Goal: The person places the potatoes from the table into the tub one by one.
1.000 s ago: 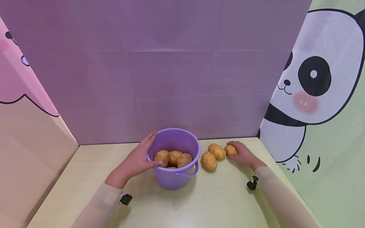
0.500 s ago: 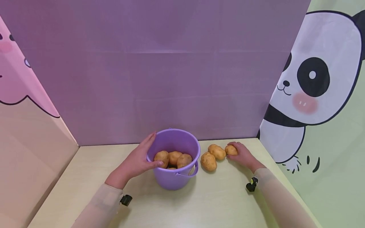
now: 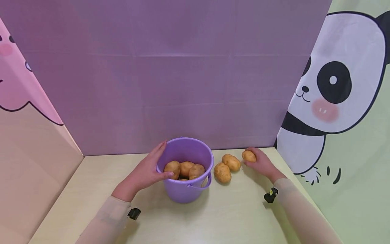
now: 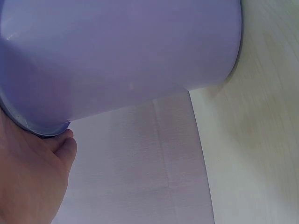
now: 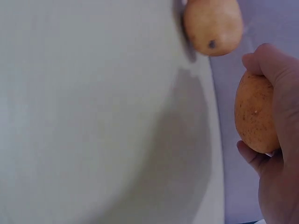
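Observation:
A purple bucket [image 3: 187, 195] stands upright on the table with several potatoes [image 3: 196, 171] inside. My left hand [image 3: 148, 170] holds the left side of its rim, thumb over the front edge; the left wrist view shows that hand [image 4: 32, 172] at the rim, part of its fingers hidden. To the right of the bucket, my right hand [image 3: 261, 163] grips a potato [image 3: 248, 156] between thumb and fingers, raised a little above the table, as the right wrist view shows with the same potato [image 5: 255, 114]. Two loose potatoes, a nearer one [image 3: 222, 173] and a farther one [image 3: 231, 162], lie touching between bucket and right hand.
The pale wooden table [image 3: 237, 217] ends at a purple backdrop [image 3: 186, 78]. Side panels stand left and right, the right one with a panda picture [image 3: 329, 118]. The bucket's handle [image 3: 204, 184] hangs at its right front.
My right hand has lifted its potato off the table, moving slightly up and right, away from the other two. The left hand and bucket have stayed put.

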Demonstrator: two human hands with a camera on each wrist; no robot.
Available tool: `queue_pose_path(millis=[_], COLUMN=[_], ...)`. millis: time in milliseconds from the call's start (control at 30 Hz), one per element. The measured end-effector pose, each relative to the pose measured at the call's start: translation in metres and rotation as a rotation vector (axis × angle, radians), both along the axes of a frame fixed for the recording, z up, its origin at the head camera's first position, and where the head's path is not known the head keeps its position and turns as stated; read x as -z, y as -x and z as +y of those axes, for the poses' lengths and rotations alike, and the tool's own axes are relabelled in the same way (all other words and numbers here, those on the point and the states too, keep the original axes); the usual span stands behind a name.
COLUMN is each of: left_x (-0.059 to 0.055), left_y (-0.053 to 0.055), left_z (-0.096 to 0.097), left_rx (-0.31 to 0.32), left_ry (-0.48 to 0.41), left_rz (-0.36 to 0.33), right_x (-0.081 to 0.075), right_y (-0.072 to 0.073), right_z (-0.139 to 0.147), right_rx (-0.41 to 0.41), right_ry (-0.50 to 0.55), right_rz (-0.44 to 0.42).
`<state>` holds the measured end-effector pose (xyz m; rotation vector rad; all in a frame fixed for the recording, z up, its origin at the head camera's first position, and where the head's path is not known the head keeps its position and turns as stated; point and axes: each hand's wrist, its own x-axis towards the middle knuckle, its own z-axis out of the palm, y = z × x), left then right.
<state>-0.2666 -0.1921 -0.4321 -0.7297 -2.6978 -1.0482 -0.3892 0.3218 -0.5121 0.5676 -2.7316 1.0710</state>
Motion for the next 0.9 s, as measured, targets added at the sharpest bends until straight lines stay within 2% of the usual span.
queue_pose_path(millis=[233, 467, 900], left_x=[0.001, 0.004, 0.006], left_y=[0.002, 0.003, 0.006], left_z=[-0.002, -0.003, -0.004], left_rx=[0.003, 0.005, 0.006], left_ry=[-0.004, -0.013, -0.012], left_rz=[-0.003, -0.01, 0.001], right_x=[-0.017, -0.026, -0.058], right_y=[0.001, -0.001, -0.011], right_z=[-0.007, -0.015, -0.043], right_rx=[-0.013, -0.025, -0.127], right_ry=[0.015, 0.007, 0.03], right_rz=[0.008, 0.004, 0.04])
